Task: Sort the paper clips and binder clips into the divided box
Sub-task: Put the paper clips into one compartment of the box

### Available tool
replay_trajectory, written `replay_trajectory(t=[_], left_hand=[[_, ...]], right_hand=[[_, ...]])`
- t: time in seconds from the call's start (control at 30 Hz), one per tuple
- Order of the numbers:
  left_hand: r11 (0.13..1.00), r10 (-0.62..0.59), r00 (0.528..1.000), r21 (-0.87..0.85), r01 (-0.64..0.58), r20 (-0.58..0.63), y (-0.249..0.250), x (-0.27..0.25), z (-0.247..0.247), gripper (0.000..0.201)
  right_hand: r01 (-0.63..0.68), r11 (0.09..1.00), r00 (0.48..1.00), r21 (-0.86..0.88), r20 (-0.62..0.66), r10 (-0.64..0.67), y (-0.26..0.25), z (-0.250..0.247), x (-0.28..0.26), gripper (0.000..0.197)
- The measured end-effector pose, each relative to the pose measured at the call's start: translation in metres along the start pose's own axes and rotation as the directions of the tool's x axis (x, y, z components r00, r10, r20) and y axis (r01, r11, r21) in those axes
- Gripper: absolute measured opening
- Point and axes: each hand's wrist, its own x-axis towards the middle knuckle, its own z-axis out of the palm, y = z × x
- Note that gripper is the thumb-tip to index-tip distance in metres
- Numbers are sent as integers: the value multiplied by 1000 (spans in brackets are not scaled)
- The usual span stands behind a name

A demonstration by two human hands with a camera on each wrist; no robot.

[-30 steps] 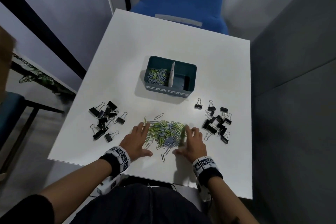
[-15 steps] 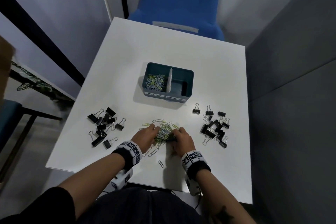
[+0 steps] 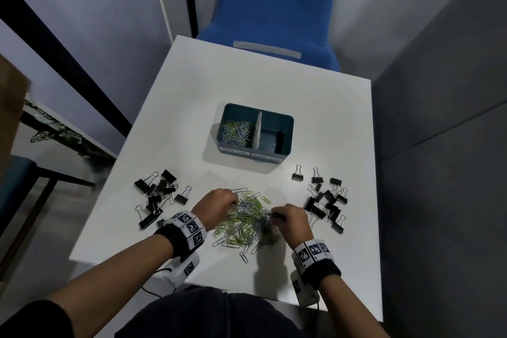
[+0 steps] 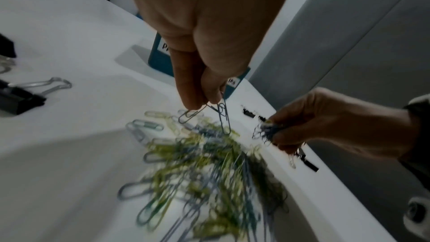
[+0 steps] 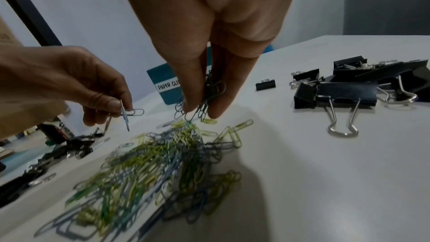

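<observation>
A heap of green, blue and grey paper clips (image 3: 241, 221) lies near the table's front edge, between my hands. My left hand (image 3: 219, 207) pinches a few grey paper clips (image 4: 209, 115) just above the heap's left side. My right hand (image 3: 288, 218) holds a bunch of dark paper clips (image 5: 207, 97) lifted off the heap's right side. The teal divided box (image 3: 256, 153) stands further back; its left compartment holds paper clips (image 3: 237, 132), its right one looks bare. Black binder clips lie in a left pile (image 3: 157, 195) and a right pile (image 3: 326, 200).
The white table (image 3: 274, 85) ends close to my body. A blue chair (image 3: 274, 8) stands behind its far edge, a grey wall runs along the right, and a dark table frame (image 3: 41, 178) is on the left. One stray paper clip (image 3: 243, 256) lies near the front.
Both hands went from lying flat beside the heap to closing in on it, then rose with clips pinched in their fingers. The heap has spread out toward me.
</observation>
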Motion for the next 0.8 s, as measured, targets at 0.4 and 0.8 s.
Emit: replay_trajectory(t=[0.4,0.8], left_hand=[[977,10,895,-185,-104,-446,30,48,-145,9],[961,-245,918,-204,187,-312,-9,40,-83,19]], right_hand=[[131,990,991,43,1,-131,-37,-64,17,2],[241,970,961,-14,-136,-241,-137,-123,117,7]])
